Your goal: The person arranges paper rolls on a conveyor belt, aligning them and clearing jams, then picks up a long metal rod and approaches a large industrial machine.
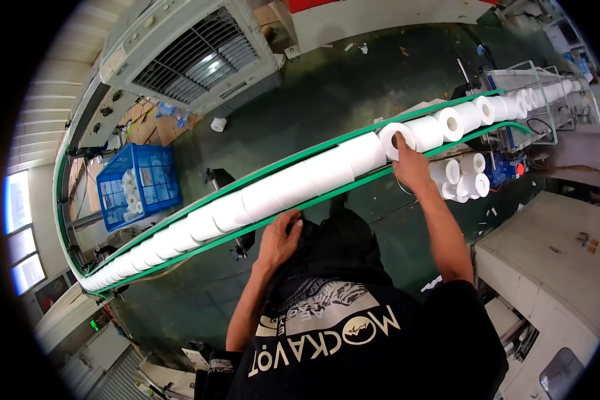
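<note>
A long line of white toilet rolls point(283, 189) lies on the conveyor between two green rails. My right hand point(413, 172) reaches over the near rail, its index finger in the core of one toilet roll point(387, 139) whose open end faces me. The other fingers of that hand are curled, and my thumb is largely hidden. At the near rail point(307, 208), left of my body, is my left hand point(279, 237). Its fingers are loosely bent and apart, with nothing in them. Right of the held roll, several rolls point(451, 125) sit with their core ends turned toward me.
Several rolls point(472, 185) are stacked below the conveyor at right, beside a blue motor point(510, 168). A blue crate point(155, 175) holding rolls stands beyond the belt at left, near a large grey vented machine point(200, 63). A beige cabinet point(547, 247) is at right.
</note>
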Motion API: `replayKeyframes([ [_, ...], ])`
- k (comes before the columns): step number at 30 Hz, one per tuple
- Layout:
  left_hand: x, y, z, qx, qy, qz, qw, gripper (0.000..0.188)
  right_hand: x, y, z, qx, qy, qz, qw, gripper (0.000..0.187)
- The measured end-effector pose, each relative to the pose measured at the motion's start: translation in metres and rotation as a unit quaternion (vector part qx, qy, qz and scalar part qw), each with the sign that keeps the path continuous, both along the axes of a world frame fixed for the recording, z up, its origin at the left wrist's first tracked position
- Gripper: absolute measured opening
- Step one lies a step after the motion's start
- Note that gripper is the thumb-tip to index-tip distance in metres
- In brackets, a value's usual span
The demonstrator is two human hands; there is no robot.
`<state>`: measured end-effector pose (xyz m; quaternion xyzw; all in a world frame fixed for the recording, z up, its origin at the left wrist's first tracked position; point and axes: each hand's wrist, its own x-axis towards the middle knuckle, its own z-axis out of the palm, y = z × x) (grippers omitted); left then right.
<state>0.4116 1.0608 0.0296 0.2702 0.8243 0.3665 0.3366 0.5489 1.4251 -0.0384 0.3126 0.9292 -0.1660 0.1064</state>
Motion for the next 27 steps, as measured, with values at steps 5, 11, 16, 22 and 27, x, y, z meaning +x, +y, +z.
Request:
replayKeyframes([
  [5, 0.002, 0.006, 0.000, 0.009, 0.014, -0.010, 1.000, 0.030, 0.007, 0.014, -0.013, 0.007, 0.030, 0.057, 0.998, 0.078],
  [11, 0.002, -0.018, -0.002, -0.002, -0.001, 0.061, 0.998, 0.032, 0.023, 0.046, -0.023, 0.016, 0.017, 0.028, 0.999, 0.086],
  [16, -0.002, -0.035, 0.004, -0.016, 0.000, 0.095, 0.995, 0.032, 0.046, 0.094, -0.010, -0.022, 0.108, -0.089, 0.990, 0.083],
  [22, 0.000, -0.048, -0.004, -0.022, 0.003, 0.061, 0.998, 0.032, -0.003, 0.039, -0.017, -0.381, 0.174, -0.261, 0.870, 0.065],
  [27, -0.006, -0.036, -0.001, -0.028, -0.005, 0.052, 0.998, 0.032, 0.014, 0.009, -0.019, -0.181, 0.274, -0.213, 0.920, 0.047],
])
